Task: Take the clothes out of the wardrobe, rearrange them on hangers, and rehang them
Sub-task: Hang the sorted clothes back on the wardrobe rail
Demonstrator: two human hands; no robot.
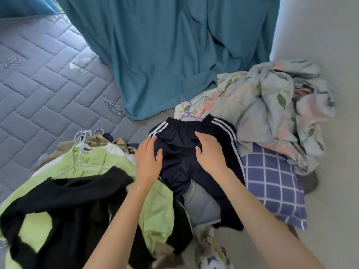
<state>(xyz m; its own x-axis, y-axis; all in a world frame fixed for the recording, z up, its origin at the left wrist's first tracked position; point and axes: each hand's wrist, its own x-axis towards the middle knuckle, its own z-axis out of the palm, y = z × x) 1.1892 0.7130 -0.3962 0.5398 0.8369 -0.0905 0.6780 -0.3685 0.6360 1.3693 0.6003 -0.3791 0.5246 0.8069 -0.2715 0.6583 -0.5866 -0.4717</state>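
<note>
Both hands flat on navy pants on the bed.
Left hand (148,162) and right hand (210,152), fingers spread, press the pants (178,136) lying toward the bed's (48,84) right edge, waistband over a purple hanger (189,113), clothes pile (93,162) just left.

Left hand (148,162), right hand (210,154) — navy trousers (179,167)

The navy track trousers with white side stripes (180,158) are smooth synthetic cloth with a faint sheen. The grey quilted mattress (48,84) is matt, stitched padding. The black long-sleeved garment (68,200) is fuzzy knit. The lime-green garment (155,206) is plain matt cloth. The teal curtain (165,55) is matt woven fabric. The thin white wire hanger (78,162) looks smooth.
</note>
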